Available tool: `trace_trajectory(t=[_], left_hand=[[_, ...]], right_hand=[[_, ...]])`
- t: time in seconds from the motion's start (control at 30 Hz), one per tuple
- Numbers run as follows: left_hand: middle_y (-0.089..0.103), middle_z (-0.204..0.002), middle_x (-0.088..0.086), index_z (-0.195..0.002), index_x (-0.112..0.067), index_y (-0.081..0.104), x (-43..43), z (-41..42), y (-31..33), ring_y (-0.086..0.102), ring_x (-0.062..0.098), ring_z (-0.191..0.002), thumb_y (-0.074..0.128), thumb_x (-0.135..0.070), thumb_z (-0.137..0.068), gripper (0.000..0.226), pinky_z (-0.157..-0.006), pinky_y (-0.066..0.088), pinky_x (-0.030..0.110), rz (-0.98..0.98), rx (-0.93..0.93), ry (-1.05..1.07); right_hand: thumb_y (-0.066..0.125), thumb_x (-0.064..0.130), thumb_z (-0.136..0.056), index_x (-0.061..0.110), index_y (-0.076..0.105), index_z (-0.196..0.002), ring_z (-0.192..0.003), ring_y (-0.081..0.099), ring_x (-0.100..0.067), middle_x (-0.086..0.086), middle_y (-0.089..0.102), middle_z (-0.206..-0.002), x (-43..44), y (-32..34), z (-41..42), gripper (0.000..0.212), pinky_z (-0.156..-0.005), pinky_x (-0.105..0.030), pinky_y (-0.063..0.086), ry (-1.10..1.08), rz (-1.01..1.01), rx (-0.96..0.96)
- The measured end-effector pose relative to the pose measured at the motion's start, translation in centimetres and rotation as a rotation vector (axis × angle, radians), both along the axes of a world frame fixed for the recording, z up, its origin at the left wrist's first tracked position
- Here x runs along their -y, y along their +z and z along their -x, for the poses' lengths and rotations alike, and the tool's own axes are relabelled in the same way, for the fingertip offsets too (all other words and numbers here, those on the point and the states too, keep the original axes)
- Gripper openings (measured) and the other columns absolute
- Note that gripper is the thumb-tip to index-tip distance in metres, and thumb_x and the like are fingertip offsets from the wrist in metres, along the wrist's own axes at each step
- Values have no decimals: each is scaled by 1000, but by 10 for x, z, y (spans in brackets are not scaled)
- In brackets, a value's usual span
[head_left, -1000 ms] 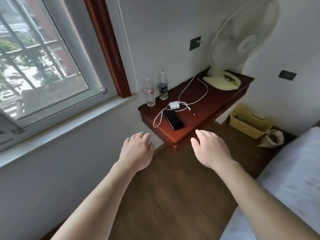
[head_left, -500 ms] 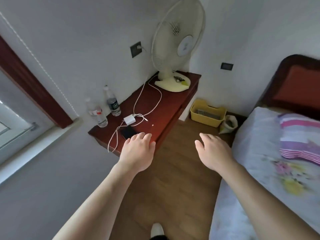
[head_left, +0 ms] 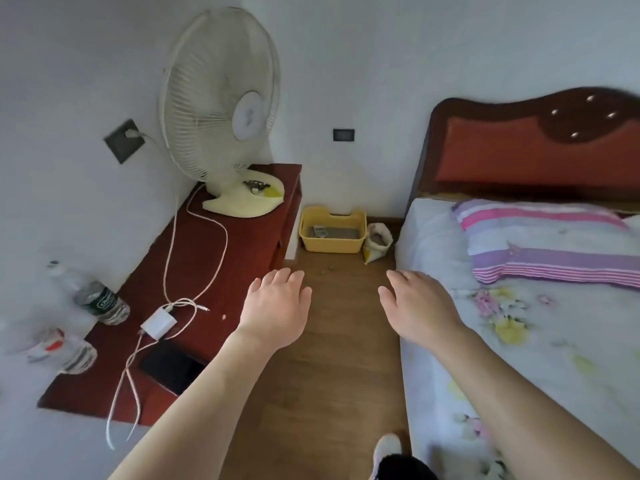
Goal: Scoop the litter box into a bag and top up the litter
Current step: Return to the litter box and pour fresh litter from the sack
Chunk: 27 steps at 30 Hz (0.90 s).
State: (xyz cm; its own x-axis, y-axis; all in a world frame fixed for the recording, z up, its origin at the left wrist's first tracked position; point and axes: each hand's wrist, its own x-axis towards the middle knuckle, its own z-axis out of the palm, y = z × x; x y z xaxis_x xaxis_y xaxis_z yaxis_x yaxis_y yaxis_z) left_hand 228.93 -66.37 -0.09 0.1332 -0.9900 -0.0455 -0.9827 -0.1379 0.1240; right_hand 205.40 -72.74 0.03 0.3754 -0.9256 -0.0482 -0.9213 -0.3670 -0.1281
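A yellow litter box (head_left: 331, 245) stands on the wooden floor against the far wall, between the red table and the bed. Grey litter and a grey slotted scoop (head_left: 320, 231) lie inside it. An open sack of litter (head_left: 378, 241) leans just right of the box. A few crumbs (head_left: 329, 269) lie on the floor in front. My left hand (head_left: 277, 308) and my right hand (head_left: 417, 306) are stretched forward, palms down, fingers relaxed, holding nothing, well short of the box.
A red table (head_left: 249, 251) on the left carries a white fan (head_left: 221, 109), a charger with cables (head_left: 158, 324), a phone (head_left: 171, 367) and two bottles (head_left: 100, 301). The bed (head_left: 540, 341) with a striped pillow fills the right. A narrow floor strip runs between them.
The view has swung right, away from the window, and moved forward. The litter box and sack now sit near the centre. Both hands stay outstretched and hold nothing.
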Motion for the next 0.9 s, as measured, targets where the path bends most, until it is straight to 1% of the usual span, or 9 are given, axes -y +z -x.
trace_trajectory(t=[0.07, 0.17, 0.27, 0.4, 0.53, 0.67, 0.77, 0.83, 0.9], left_hand=[[47, -148, 1, -148, -19, 39, 31, 13, -2, 36, 22, -141, 27, -41, -104, 50, -117, 28, 46, -11, 5, -32], [46, -149, -1, -148, -21, 37, 78, 32, -4, 36, 21, -141, 26, -42, -104, 50, -118, 27, 46, -31, 13, -45], [49, -145, 0, -147, -22, 39, 122, 51, -1, 41, 21, -136, 26, -42, -104, 49, -116, 31, 43, -58, 33, -56], [53, -140, -1, -144, -21, 42, 173, 67, 8, 46, 20, -131, 27, -42, -104, 47, -111, 35, 40, -68, 40, -43], [52, -141, -1, -145, -21, 41, 219, 71, 13, 46, 20, -132, 27, -42, -104, 48, -112, 37, 41, -83, 22, -23], [52, -140, 0, -143, -21, 43, 267, 66, 10, 46, 19, -131, 26, -42, -104, 47, -111, 38, 41, -96, 13, -21], [52, -140, 0, -142, -21, 43, 306, 53, 1, 46, 20, -131, 25, -42, -104, 46, -111, 38, 41, -107, 4, -22], [51, -142, 0, -143, -22, 41, 336, 42, -6, 45, 20, -132, 24, -43, -104, 47, -112, 38, 41, -103, 7, -31], [49, -145, 0, -145, -23, 39, 369, 30, -13, 44, 21, -134, 23, -44, -104, 49, -113, 36, 42, -107, 4, -47]], right_hand=[[38, 38, -101, 10, 63, -118, -104, 61, -30, -7, 68, -111, 26, -5, 12, 40, -88, -40, 49, -19, 10, 12], [36, 37, -102, 10, 61, -123, -107, 61, -28, -6, 67, -116, 71, -9, 29, 42, -90, -38, 49, -13, 8, 39], [32, 39, -103, 13, 58, -128, -111, 60, -25, -4, 65, -123, 117, -10, 42, 45, -93, -36, 48, 0, -5, 55], [31, 40, -103, 14, 55, -133, -116, 58, -24, -4, 62, -129, 170, -7, 54, 46, -96, -35, 45, 18, -15, 88], [29, 39, -104, 15, 55, -133, -117, 57, -23, -3, 62, -130, 219, -2, 59, 46, -99, -36, 47, 20, -32, 95], [29, 40, -104, 17, 53, -137, -120, 56, -19, 1, 60, -134, 268, -6, 52, 47, -100, -31, 44, 15, -58, 93], [28, 41, -105, 19, 50, -141, -122, 55, -18, 2, 58, -136, 305, -9, 39, 47, -101, -30, 44, 14, -84, 80], [28, 41, -105, 20, 52, -138, -118, 57, -17, 2, 60, -132, 333, -13, 28, 46, -99, -30, 45, 6, -101, 73], [29, 41, -104, 21, 56, -127, -105, 60, -14, 3, 64, -120, 364, -20, 18, 41, -93, -28, 49, -11, -112, 68]])
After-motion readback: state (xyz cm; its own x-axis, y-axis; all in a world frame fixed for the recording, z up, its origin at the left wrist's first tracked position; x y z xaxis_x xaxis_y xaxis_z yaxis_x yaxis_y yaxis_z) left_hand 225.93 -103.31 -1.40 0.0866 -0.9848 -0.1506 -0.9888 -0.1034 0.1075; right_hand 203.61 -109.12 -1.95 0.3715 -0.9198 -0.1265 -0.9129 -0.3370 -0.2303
